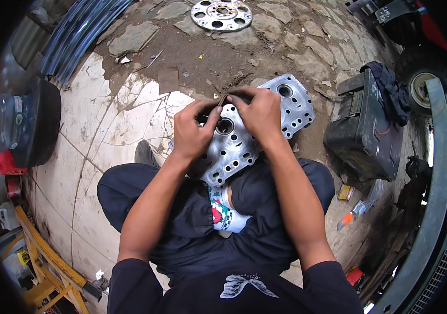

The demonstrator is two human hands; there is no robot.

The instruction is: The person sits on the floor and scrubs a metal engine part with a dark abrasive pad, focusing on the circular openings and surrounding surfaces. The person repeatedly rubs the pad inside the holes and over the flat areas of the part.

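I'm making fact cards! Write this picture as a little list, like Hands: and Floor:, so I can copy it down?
Left hand: bent over the grey metal block, fingertips close to the other hand's
Right hand: also over the block, fingers bent
Between the fingertips: too small to tell
Grey metal block: flat, full of holes, in front of the person's lap
Ahead on the ground: round metal disc with holes
Right side: black box with dark cloth on it
Lower left: yellow frame
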